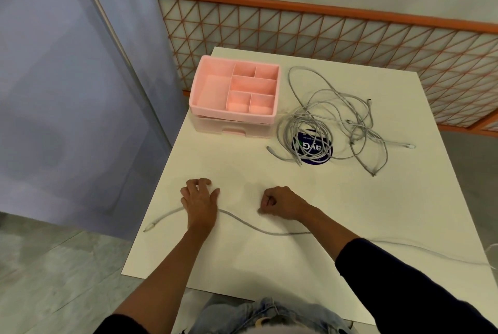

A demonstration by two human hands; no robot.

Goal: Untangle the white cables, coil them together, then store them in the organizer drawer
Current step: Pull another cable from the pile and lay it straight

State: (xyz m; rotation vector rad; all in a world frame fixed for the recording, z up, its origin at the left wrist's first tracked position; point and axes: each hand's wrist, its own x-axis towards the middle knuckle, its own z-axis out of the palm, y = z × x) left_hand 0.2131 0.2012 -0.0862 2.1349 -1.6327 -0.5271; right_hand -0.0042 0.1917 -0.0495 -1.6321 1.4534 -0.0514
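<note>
A tangle of white cables (331, 123) lies at the far right of the white table (242, 161), partly over a dark round sticker (312, 149). One separate white cable (248, 224) stretches across the near part of the table, its plug end at the left edge. My left hand (200, 203) rests over this cable with fingers spread on the table. My right hand (281, 203) is curled into a fist just beyond the cable and holds nothing I can see. The pink organizer (234, 88) stands at the far left, its drawer (233, 130) closed.
The organizer's top tray has several empty compartments. An orange lattice fence (350, 37) runs behind the table. A blue-grey panel (80, 91) stands at the left. The near cable runs off the table's right edge.
</note>
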